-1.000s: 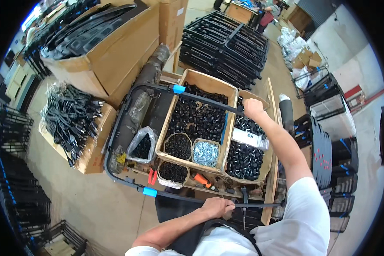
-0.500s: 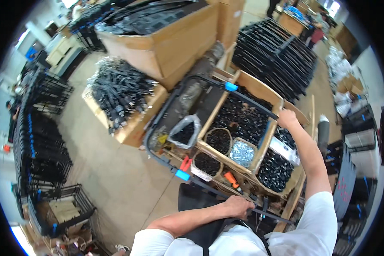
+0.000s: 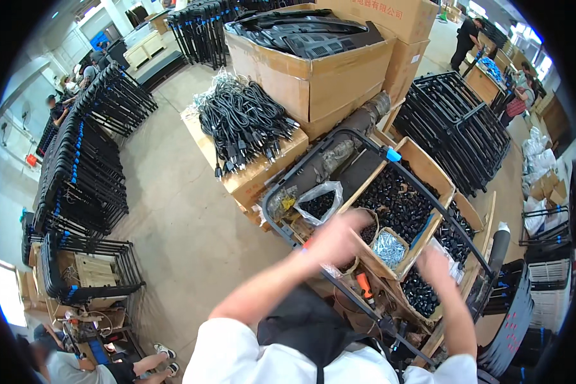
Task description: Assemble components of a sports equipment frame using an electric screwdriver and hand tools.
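A black tubular frame (image 3: 452, 219) with pieces of blue tape lies across a wooden parts bin (image 3: 434, 168). My left hand (image 3: 344, 235), smeared by motion, is over small containers of dark fasteners at the bin's near left. Over the right-hand compartment, beside a clear plastic wrapper, is my right hand (image 3: 434, 264), also blurred. Whether either hand holds anything does not show. Between them sits a container of silver screws (image 3: 389, 248). Small black parts (image 3: 400, 205) fill the large compartment, and more black pieces (image 3: 420, 296) lie near my right wrist.
An orange-handled tool (image 3: 365, 285) lies just in front of the bin. Black cables (image 3: 243, 121) are heaped on a carton, beside a large cardboard box (image 3: 345, 80) of black panels. Stacked black frames (image 3: 454, 128) stand beyond. Several people are farther off; one person (image 3: 89, 365) sits at lower left.
My right hand has left the frame's far bar and come nearer. My left hand has left the near bar and moved up over the small containers. The whole view has shifted.
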`<state>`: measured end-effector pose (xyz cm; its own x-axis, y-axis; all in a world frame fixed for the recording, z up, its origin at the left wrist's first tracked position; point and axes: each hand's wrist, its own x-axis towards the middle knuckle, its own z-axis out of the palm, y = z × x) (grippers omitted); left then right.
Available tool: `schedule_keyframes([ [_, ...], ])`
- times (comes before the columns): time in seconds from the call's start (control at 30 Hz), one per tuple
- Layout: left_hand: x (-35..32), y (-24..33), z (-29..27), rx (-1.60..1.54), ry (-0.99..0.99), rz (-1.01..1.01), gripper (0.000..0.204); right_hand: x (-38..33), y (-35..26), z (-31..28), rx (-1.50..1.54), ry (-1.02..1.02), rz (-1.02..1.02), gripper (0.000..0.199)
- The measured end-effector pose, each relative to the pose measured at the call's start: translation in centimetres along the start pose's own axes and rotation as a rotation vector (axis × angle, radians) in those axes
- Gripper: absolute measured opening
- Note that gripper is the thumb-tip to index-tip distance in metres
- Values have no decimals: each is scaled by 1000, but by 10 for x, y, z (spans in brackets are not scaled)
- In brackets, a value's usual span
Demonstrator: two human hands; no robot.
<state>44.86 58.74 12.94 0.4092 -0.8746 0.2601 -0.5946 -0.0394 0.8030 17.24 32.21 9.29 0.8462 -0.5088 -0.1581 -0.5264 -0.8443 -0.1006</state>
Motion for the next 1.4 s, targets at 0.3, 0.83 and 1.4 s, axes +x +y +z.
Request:
schedule_keyframes([
  [0.3,192,-230,-313,400,527,-760,45,-169,-149,-10,162,-121,118,39],
  [0.83,194,-239,-369,-687,629,-335,18,-157,-184,7,-309,-384,572,59],
  [1.4,-29,-8,-217,-665,-242,-39,104,-158,-186,12,-308,-233,626,21],
])
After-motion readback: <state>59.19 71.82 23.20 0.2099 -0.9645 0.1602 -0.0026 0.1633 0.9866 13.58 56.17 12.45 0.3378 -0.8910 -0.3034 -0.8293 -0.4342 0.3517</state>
